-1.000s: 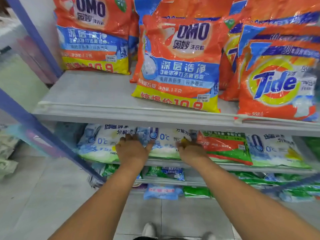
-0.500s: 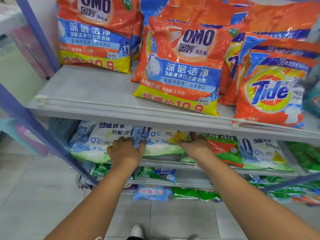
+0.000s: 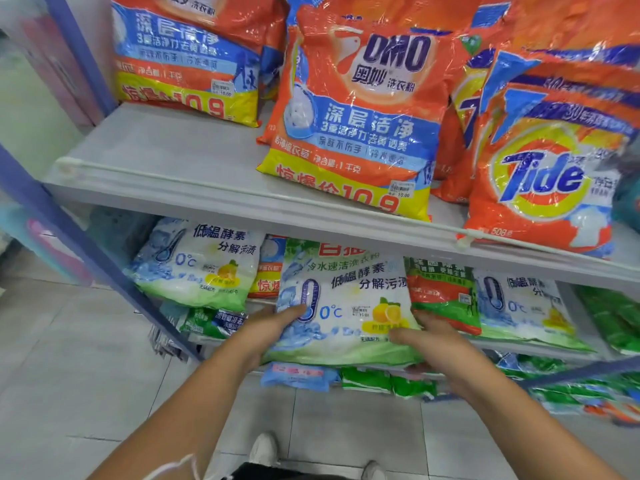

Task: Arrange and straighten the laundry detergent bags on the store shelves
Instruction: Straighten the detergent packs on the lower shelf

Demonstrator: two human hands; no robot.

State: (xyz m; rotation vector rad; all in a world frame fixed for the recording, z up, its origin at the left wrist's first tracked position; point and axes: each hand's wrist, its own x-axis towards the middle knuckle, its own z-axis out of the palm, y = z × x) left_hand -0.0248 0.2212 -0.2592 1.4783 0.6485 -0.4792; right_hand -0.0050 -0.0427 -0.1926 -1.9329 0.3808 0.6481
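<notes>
While tilted out past the front edge of the middle shelf (image 3: 540,348), at lower centre of the frame, white-and-green 0°C bag (image 3: 346,306) held between both hands. Left hand (image 3: 266,332) at the bag's lower left corner, thumb laid up across the printed face, remaining fingers hidden behind or beneath the plastic, so gripping. Right hand (image 3: 433,344) at the lower right corner, thumb across the front near the lemon print, fingers wrapped under the bottom edge. Bag's top edge tucked beneath the lip of the upper shelf (image 3: 214,188); bottom edge hanging clear in front of the lower rows.

Just left of the held bag, a second 0°C bag (image 3: 197,268) lying sloped on the same shelf, with an orange pack (image 3: 268,271) partly visible between the two. Just right, touching the held bag's edge, a green-and-red bag (image 3: 443,296), then another 0°C bag (image 3: 519,306) farther right.

Across the upper half of the frame: OMO bag (image 3: 356,119) leaning at centre, another OMO bag (image 3: 187,57) at upper left, Tide bag (image 3: 547,168) at right. At bottom, grey floor tiles (image 3: 69,358) and white shoe tips (image 3: 265,448).
</notes>
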